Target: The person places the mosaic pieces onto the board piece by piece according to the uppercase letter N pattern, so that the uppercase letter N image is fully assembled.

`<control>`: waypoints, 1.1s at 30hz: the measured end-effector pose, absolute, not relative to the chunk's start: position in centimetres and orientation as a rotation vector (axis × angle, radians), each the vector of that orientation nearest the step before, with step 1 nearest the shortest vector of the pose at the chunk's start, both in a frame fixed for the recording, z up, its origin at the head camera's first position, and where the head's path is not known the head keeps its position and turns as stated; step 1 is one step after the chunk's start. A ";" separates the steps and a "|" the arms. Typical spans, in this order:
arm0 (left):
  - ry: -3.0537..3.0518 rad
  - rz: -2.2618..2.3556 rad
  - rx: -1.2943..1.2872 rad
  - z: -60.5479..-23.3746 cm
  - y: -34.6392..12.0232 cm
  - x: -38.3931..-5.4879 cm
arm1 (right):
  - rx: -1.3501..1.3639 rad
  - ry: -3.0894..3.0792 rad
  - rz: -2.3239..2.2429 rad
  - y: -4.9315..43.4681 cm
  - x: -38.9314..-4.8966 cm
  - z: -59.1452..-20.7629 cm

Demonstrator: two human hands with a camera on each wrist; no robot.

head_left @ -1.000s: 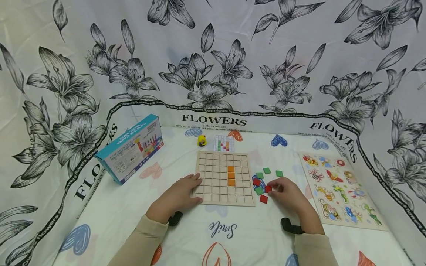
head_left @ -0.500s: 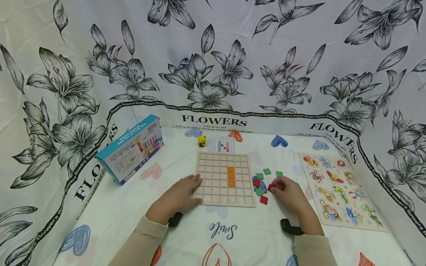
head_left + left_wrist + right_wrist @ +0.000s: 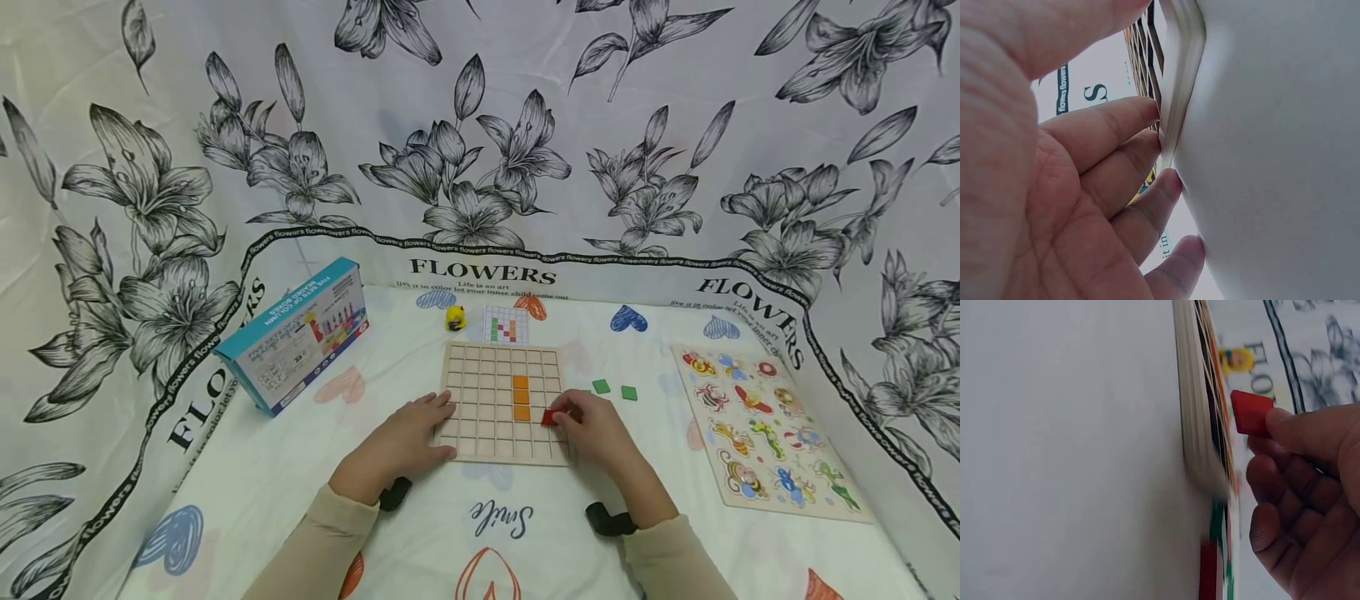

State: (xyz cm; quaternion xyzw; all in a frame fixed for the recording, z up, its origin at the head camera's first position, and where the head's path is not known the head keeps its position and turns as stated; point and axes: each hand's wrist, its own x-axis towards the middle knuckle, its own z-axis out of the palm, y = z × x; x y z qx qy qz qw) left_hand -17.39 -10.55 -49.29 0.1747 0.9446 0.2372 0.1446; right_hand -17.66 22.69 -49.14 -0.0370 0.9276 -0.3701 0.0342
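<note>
A wooden grid board (image 3: 480, 446) lies in the middle of the head view, with a column of 3 orange tiles (image 3: 521, 397) in its cells. My left hand (image 3: 397, 437) rests at the board's left edge, fingers extended; in the left wrist view its fingertips (image 3: 1169, 181) touch the side of the board. Between thumb and index finger, my right hand (image 3: 600, 425) pinches a red square tile (image 3: 1251, 414). That tile is over the board's right part, to the right of the lowest orange tile. My right hand hides most of the loose tiles beside the board.
Two green tiles (image 3: 615, 390) lie right of the board. Behind it are a pattern card (image 3: 506, 324) and a small yellow toy figure (image 3: 455, 317). A blue-topped box (image 3: 296, 337) stands at left, and an insect picture board (image 3: 772, 433) lies at right.
My right hand has lifted the red tile from the loose pile and carried it left over the board. My left hand has stayed at the board's edge.
</note>
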 end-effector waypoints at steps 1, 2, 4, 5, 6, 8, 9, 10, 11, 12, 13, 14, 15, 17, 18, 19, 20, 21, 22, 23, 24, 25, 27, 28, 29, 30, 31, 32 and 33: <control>2.721 0.684 0.504 -49.3 -10.5 -17.4 | -0.143 2.842 -1.132 22.0 -17.8 -49.2; 2.721 0.685 0.505 -49.3 -10.5 -17.4 | -0.162 2.834 -1.125 21.3 -17.9 -49.3; 2.721 0.687 0.504 -49.3 -10.5 -17.4 | -0.208 2.836 -1.100 20.3 -18.2 -49.4; 2.718 0.689 0.505 -49.3 -10.5 -17.4 | -0.227 2.839 -1.089 19.9 -18.4 -49.6; 2.715 0.688 0.506 -49.3 -10.5 -17.4 | -0.247 2.844 -1.075 19.6 -18.5 -49.6; 2.714 0.689 0.508 -49.3 -10.5 -17.4 | -0.274 2.849 -1.060 19.2 -18.7 -49.8; 2.713 0.689 0.508 -49.3 -10.5 -17.4 | -0.284 2.851 -1.053 19.0 -18.8 -49.8; 2.713 0.687 0.510 -49.3 -10.5 -17.4 | -0.286 2.852 -1.049 18.9 -18.9 -49.8; 2.712 0.689 0.511 -49.3 -10.5 -17.4 | -0.290 2.855 -1.048 18.9 -18.9 -49.9; 2.713 0.688 0.511 -49.3 -10.5 -17.4 | -0.287 2.856 -1.045 18.8 -18.9 -49.9; 2.714 0.689 0.510 -49.2 -10.5 -17.4 | -0.281 2.857 -1.043 18.8 -18.9 -49.9; 2.715 0.691 0.510 -49.2 -10.5 -17.4 | -0.275 2.856 -1.040 18.8 -18.9 -49.9; 2.717 0.690 0.510 -49.2 -10.5 -17.4 | -0.270 2.853 -1.034 18.8 -18.8 -49.8; 2.718 0.690 0.506 -49.2 -10.5 -17.4 | -0.270 2.841 -1.021 18.7 -18.6 -49.8; 2.720 0.689 0.505 -49.2 -10.5 -17.4 | -0.267 2.831 -1.015 18.7 -18.5 -49.7; 2.719 0.690 0.504 -49.3 -10.5 -17.4 | -0.270 2.825 -1.005 18.7 -18.4 -49.7; 2.720 0.690 0.503 -49.3 -10.5 -17.4 | -0.273 2.818 -0.999 18.7 -18.3 -49.6; 2.721 0.688 0.504 -49.3 -10.6 -17.4 | -0.279 2.813 -0.995 18.7 -18.2 -49.5; 2.721 0.689 0.503 -49.3 -10.6 -17.4 | -0.284 2.808 -0.994 18.6 -18.2 -49.5; 2.720 0.691 0.503 -49.3 -10.6 -17.4 | -0.283 2.802 -0.995 18.6 -18.1 -49.4; 2.720 0.694 0.505 -49.3 -10.6 -17.4 | -0.283 2.799 -0.997 18.6 -18.1 -49.4; 2.720 0.695 0.507 -49.3 -10.6 -17.4 | -0.280 2.799 -0.997 18.5 -18.0 -49.4; 2.720 0.694 0.513 -49.4 -10.6 -17.4 | -0.283 2.795 -1.004 18.5 -18.0 -49.4; 2.720 0.695 0.516 -49.4 -10.6 -17.5 | -0.283 2.793 -1.005 18.5 -18.1 -49.5; 2.720 0.696 0.518 -49.4 -10.6 -17.5 | -0.280 2.793 -1.003 18.5 -18.1 -49.5; 2.721 0.695 0.521 -49.4 -10.6 -17.5 | -0.279 2.794 -0.999 18.5 -18.1 -49.5; 2.721 0.694 0.522 -49.4 -10.6 -17.5 | -0.281 2.795 -0.996 18.5 -18.1 -49.6; 2.721 0.695 0.521 -49.4 -10.6 -17.5 | -0.286 2.799 -0.989 18.5 -18.1 -49.6; 2.720 0.696 0.521 -49.4 -10.6 -17.5 | -0.286 2.802 -0.982 18.5 -18.1 -49.6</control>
